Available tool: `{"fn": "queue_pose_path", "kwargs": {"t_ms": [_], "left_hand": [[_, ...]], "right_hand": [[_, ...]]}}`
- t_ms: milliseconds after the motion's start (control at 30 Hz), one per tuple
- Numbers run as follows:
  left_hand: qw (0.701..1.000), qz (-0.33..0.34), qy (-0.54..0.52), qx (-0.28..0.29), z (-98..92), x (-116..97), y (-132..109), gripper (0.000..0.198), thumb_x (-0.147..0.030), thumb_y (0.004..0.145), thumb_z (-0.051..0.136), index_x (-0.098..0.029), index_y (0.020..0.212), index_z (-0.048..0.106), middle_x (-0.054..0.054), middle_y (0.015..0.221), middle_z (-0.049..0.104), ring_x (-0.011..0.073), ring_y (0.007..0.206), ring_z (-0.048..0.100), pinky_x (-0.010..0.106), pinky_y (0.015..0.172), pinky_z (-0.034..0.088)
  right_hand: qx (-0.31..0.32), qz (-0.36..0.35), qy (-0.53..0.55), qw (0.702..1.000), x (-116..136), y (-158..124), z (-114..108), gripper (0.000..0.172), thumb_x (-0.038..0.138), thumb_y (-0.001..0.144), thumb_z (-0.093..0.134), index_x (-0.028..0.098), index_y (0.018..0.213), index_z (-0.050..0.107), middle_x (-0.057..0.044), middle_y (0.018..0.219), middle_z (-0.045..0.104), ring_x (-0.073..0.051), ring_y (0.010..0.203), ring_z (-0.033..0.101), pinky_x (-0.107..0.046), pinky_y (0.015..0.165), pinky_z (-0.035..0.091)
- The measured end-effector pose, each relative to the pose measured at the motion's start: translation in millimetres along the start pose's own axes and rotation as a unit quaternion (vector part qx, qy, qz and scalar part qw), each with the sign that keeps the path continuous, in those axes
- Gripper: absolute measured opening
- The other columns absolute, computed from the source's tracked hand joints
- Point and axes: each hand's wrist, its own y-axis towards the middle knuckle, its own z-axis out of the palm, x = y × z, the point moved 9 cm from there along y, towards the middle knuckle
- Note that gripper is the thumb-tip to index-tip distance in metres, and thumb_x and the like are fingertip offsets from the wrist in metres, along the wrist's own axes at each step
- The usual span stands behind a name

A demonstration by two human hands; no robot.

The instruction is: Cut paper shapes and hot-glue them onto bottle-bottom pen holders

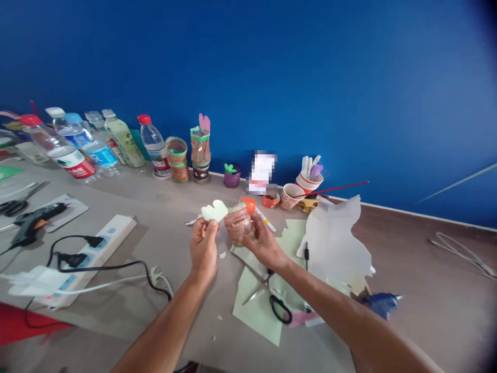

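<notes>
My left hand (204,246) pinches a pale green paper cutout (215,211) with a scalloped outline between thumb and fingers. Beside it, my right hand (264,241) grips a small jar (237,224) wrapped in brownish-pink material. The cutout's right end is close to the jar's rim; whether they touch is unclear. An orange piece (249,205) shows just behind the jar. Under and beside my right forearm lie open scissors (265,283) with black handles, on light green paper (256,311).
Bottles (155,145) and decorated jars (200,147) line the blue wall. Paper cups (292,196) stand right of centre. A power strip (99,248) with cables and a black glue gun (33,225) lie left; a blue glue gun (380,305) lies right, near white paper (336,243).
</notes>
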Motion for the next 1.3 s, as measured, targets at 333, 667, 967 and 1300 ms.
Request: {"fn": "queue_pose_path", "kwargs": {"t_ms": [333, 667, 967, 1300], "left_hand": [[0.970, -0.146, -0.137, 0.136, 34.5, 19.5, -10.2, 0.018, -0.030, 0.066, 0.077, -0.020, 0.071, 0.062, 0.002, 0.085, 0.069, 0.0169, 0.084, 0.063, 0.030, 0.079, 0.048], [0.967, -0.142, -0.076, 0.199, 40.9, 34.2, -20.3, 0.019, -0.032, 0.070, 0.076, -0.018, 0.080, 0.068, 0.002, 0.082, 0.071, 0.0164, 0.078, 0.063, 0.029, 0.078, 0.048], [0.975, -0.135, -0.005, 0.178, 34.1, 40.6, -17.4, 0.025, -0.036, 0.067, 0.077, -0.019, 0.080, 0.064, -0.002, 0.073, 0.064, 0.0124, 0.066, 0.059, 0.026, 0.066, 0.047], [0.971, -0.150, 0.045, 0.181, 32.4, 50.4, -15.2, 0.020, -0.034, 0.065, 0.075, -0.019, 0.071, 0.063, 0.000, 0.070, 0.062, 0.0135, 0.065, 0.054, 0.027, 0.065, 0.043]], "right_hand": [[0.040, 0.053, -0.037, 0.997, -4.1, -56.5, -7.8, 0.052, 0.041, 0.083, 0.057, 0.017, 0.126, 0.042, -0.009, 0.103, 0.066, -0.020, 0.083, 0.063, -0.032, 0.074, 0.048], [0.025, 0.023, -0.066, 0.997, -9.4, -72.6, -9.6, 0.047, 0.040, 0.088, 0.052, 0.016, 0.126, 0.038, -0.009, 0.100, 0.071, -0.020, 0.081, 0.066, -0.030, 0.070, 0.050], [0.077, 0.019, -0.315, 0.946, 13.6, -77.3, -11.6, 0.039, 0.039, 0.094, 0.042, 0.013, 0.120, 0.054, -0.019, 0.126, 0.056, -0.020, 0.075, 0.068, -0.034, 0.073, 0.050], [-0.119, 0.070, -0.462, 0.876, -29.8, -173.7, -176.2, 0.046, 0.053, 0.087, 0.047, 0.024, 0.121, 0.054, -0.011, 0.109, 0.066, -0.028, 0.089, 0.067, -0.039, 0.070, 0.055]]}}
